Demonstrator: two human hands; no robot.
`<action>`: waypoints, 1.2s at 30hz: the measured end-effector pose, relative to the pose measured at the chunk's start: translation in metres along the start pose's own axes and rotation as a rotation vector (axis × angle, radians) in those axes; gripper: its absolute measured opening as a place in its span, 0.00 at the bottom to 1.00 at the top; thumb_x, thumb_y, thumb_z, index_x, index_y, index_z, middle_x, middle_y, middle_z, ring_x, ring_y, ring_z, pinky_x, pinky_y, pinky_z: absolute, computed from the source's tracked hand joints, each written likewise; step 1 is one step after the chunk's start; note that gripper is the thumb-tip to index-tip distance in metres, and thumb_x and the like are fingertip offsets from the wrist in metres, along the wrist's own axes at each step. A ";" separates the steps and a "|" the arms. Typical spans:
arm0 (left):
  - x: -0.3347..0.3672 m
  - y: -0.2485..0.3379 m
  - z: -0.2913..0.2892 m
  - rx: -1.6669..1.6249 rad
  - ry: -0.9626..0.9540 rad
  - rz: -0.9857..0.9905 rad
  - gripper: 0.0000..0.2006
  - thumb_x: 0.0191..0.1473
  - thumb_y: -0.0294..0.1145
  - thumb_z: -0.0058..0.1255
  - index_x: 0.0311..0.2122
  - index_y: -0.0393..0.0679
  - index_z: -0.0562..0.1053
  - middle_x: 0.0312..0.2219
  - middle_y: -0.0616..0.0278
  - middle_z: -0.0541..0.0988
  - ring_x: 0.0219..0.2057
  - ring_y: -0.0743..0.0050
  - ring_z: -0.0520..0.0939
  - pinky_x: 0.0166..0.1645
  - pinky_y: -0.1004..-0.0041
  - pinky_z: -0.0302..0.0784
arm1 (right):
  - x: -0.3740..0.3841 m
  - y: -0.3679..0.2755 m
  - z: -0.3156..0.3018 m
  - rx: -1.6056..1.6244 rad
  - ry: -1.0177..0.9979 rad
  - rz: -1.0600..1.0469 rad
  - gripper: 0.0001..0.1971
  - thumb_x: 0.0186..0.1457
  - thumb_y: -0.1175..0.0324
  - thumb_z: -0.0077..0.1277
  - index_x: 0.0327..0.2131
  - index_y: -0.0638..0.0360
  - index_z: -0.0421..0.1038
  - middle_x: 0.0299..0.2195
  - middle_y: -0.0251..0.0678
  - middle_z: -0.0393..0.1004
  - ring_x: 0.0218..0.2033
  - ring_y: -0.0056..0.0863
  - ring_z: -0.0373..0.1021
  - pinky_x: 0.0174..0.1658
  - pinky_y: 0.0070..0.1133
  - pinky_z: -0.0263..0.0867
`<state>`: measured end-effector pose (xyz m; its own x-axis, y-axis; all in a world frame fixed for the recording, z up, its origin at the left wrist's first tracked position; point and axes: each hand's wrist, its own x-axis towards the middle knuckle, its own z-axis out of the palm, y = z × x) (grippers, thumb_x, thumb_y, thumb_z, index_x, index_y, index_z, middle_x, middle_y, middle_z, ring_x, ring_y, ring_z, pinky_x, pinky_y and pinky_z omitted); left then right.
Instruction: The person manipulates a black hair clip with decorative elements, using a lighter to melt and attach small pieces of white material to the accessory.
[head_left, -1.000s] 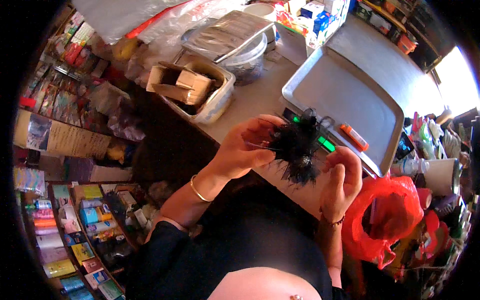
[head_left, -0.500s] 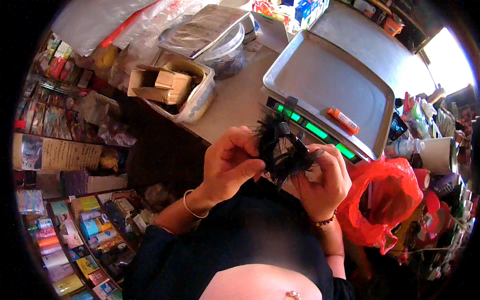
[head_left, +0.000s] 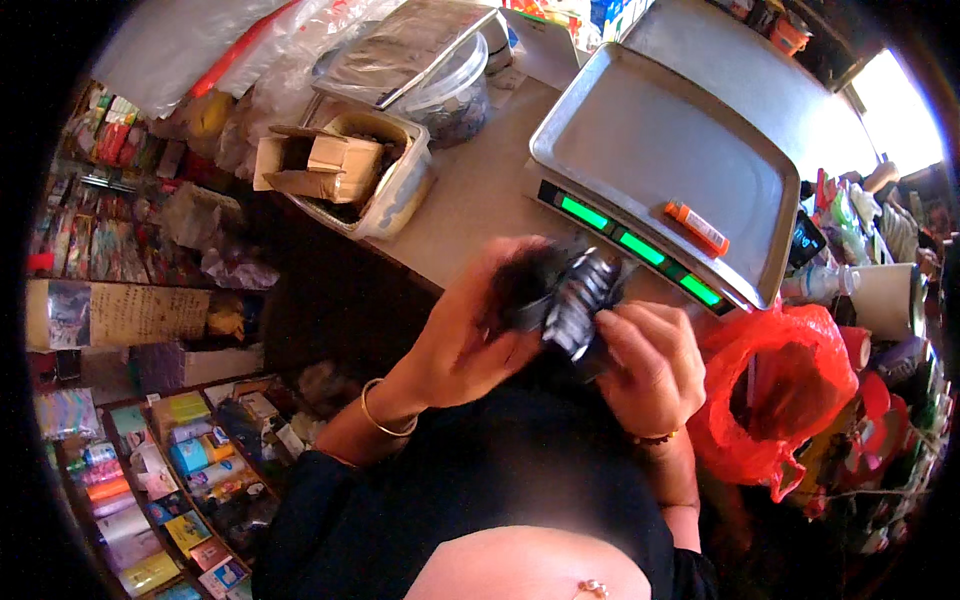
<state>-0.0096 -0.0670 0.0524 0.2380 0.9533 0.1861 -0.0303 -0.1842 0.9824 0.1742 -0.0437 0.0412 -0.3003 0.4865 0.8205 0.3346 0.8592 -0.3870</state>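
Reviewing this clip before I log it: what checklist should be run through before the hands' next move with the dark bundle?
1. Both hands on the dark bundle: ok, left hand and right hand grip it.
2. Bundle sharp enough to identify: not ok, motion-blurred.
3. Scale tray free: not ok, an orange lighter lies at its front edge.
4. Scale powered: ok, green display lit.
5. Red bag open beside right hand: ok.

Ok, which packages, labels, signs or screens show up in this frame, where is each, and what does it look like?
Scale display: front edge of the metal weighing tray, dark strip with three green lit windows.
Cardboard boxes: brown, inside a clear plastic tub on the counter.
Paper sign: left side, tan rectangle with dark writing.
Small boxed goods: lower left shelves, colourful packs.
Red plastic bag: right of the right hand.
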 end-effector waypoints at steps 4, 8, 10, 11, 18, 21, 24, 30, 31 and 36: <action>-0.024 -0.017 -0.002 -0.232 0.002 -0.238 0.29 0.47 0.28 0.47 0.52 0.31 0.51 0.49 0.53 0.59 0.51 0.68 0.61 0.55 0.70 0.52 | -0.002 -0.006 -0.001 0.000 -0.015 -0.048 0.16 0.34 0.78 0.55 0.32 0.68 0.69 0.27 0.41 0.69 0.25 0.32 0.68 0.26 0.23 0.67; -0.022 -0.022 0.003 -0.430 0.002 -0.137 0.26 0.47 0.26 0.41 0.51 0.31 0.52 0.42 0.55 0.59 0.44 0.69 0.62 0.53 0.74 0.52 | -0.001 -0.010 -0.002 0.041 0.012 -0.080 0.14 0.34 0.77 0.55 0.31 0.69 0.69 0.27 0.41 0.69 0.24 0.31 0.68 0.26 0.23 0.67; -0.018 -0.019 0.008 -0.547 0.173 -0.301 0.23 0.46 0.27 0.41 0.48 0.31 0.54 0.39 0.56 0.60 0.42 0.69 0.62 0.51 0.74 0.53 | -0.001 -0.010 -0.003 0.043 0.032 -0.092 0.14 0.34 0.77 0.55 0.31 0.69 0.69 0.27 0.41 0.69 0.24 0.31 0.68 0.26 0.23 0.68; -0.018 -0.017 0.010 -0.611 0.268 -0.377 0.22 0.46 0.27 0.41 0.47 0.31 0.55 0.38 0.56 0.60 0.40 0.70 0.62 0.50 0.75 0.54 | -0.002 -0.009 -0.004 0.044 0.037 -0.096 0.14 0.34 0.77 0.55 0.31 0.69 0.69 0.27 0.41 0.69 0.24 0.31 0.67 0.26 0.23 0.68; -0.012 -0.014 0.007 -0.347 0.016 -0.154 0.21 0.49 0.34 0.44 0.45 0.31 0.57 0.37 0.56 0.60 0.38 0.71 0.63 0.46 0.76 0.57 | -0.006 -0.006 -0.002 0.044 0.034 -0.075 0.14 0.34 0.76 0.55 0.31 0.69 0.69 0.26 0.41 0.68 0.25 0.32 0.67 0.26 0.24 0.68; -0.016 -0.015 0.013 -0.356 0.087 -0.136 0.23 0.49 0.35 0.45 0.46 0.31 0.57 0.37 0.56 0.60 0.38 0.71 0.63 0.46 0.76 0.58 | -0.005 -0.007 -0.004 0.047 0.028 -0.088 0.14 0.35 0.76 0.55 0.31 0.69 0.69 0.26 0.41 0.68 0.24 0.32 0.67 0.27 0.24 0.68; -0.017 -0.017 0.012 -0.348 0.120 -0.102 0.24 0.48 0.36 0.45 0.47 0.31 0.57 0.37 0.56 0.61 0.38 0.71 0.63 0.46 0.75 0.58 | -0.005 -0.006 -0.002 0.064 0.052 -0.093 0.14 0.35 0.77 0.55 0.31 0.70 0.69 0.26 0.41 0.68 0.24 0.32 0.67 0.27 0.24 0.68; -0.016 -0.012 0.005 -0.399 0.054 -0.254 0.24 0.49 0.37 0.45 0.46 0.31 0.56 0.38 0.55 0.61 0.40 0.70 0.63 0.46 0.75 0.57 | -0.006 -0.005 -0.003 0.057 0.037 -0.061 0.15 0.34 0.76 0.55 0.31 0.70 0.69 0.26 0.41 0.68 0.25 0.32 0.67 0.27 0.24 0.68; -0.016 -0.013 0.006 -0.409 0.046 -0.271 0.24 0.49 0.36 0.44 0.46 0.31 0.56 0.38 0.55 0.61 0.40 0.70 0.63 0.47 0.74 0.57 | -0.006 -0.005 -0.002 0.058 0.037 -0.061 0.15 0.34 0.76 0.55 0.31 0.70 0.69 0.26 0.41 0.68 0.25 0.32 0.67 0.27 0.24 0.68; -0.012 -0.018 0.009 -0.306 0.070 -0.157 0.21 0.49 0.35 0.44 0.44 0.31 0.57 0.37 0.56 0.60 0.38 0.71 0.62 0.46 0.75 0.57 | -0.009 -0.001 0.000 0.055 0.039 -0.047 0.15 0.35 0.75 0.55 0.32 0.69 0.69 0.27 0.40 0.68 0.25 0.32 0.67 0.27 0.24 0.68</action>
<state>-0.0027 -0.0771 0.0323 0.1956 0.9804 0.0228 -0.2910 0.0358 0.9561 0.1771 -0.0492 0.0340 -0.2792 0.4401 0.8534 0.2708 0.8888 -0.3698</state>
